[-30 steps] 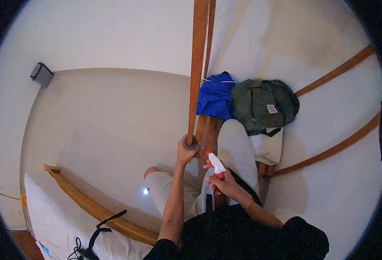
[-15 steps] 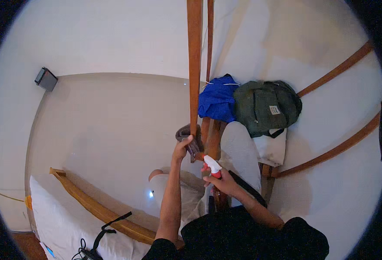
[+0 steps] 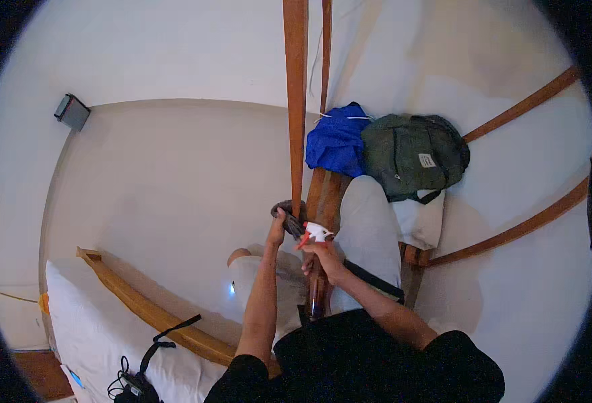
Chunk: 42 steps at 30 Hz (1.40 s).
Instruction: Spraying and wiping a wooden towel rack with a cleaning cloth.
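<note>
My left hand (image 3: 278,230) is closed on a dark grey-brown cloth (image 3: 294,227), bunched against the lower end of an upright wooden post (image 3: 296,121). Just to its right, my right hand (image 3: 326,260) grips a spray bottle (image 3: 319,232) by the neck. The bottle has a white head with a red trigger, pointed toward the cloth. Its dark, see-through body hangs below my fingers, in front of my lap. Part of the cloth behind my left fingers is hidden.
A blue drawstring bag (image 3: 336,140) and a dark green backpack (image 3: 413,156) rest beyond my knee on the wooden seat. At lower left lies a white-sheeted bed (image 3: 87,316) with a wooden rail (image 3: 148,319) and a black strapped device (image 3: 134,386). Curved wooden bars (image 3: 517,221) stand right.
My right hand has moved slightly left and up with the spray bottle, whose head has turned leftward toward the cloth. My left hand still holds the cloth at the post. The view has shifted slightly.
</note>
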Available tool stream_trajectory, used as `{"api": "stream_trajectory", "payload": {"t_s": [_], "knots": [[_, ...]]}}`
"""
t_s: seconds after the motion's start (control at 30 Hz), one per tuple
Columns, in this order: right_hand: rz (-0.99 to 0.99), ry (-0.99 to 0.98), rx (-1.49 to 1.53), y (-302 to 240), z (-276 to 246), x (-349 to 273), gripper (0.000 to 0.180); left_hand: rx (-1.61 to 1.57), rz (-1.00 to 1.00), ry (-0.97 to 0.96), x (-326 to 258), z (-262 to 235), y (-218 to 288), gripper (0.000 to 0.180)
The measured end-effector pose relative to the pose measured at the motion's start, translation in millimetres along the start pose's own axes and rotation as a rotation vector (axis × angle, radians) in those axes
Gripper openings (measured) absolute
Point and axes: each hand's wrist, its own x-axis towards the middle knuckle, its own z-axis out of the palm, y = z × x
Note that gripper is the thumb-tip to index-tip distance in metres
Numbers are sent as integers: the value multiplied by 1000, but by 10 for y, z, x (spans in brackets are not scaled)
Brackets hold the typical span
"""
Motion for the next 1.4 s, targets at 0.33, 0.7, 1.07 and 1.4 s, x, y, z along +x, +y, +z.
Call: {"api": "stream_trajectory", "payload": {"t_s": [0.33, 0.7, 1.07, 1.4], "knots": [[-65, 95, 232, -66, -142, 74, 41, 92, 30, -160, -120, 296, 204, 73], [-241, -24, 438, -322, -321, -175, 47, 756, 482, -31, -496, 416, 232, 75], [-204, -10, 397, -295, -381, -163, 52, 851, 474, 434, -442, 957, 538, 49], [-89, -147, 347, -183, -525, -80, 34, 668, 529, 656, -211, 934, -70, 43]]}}
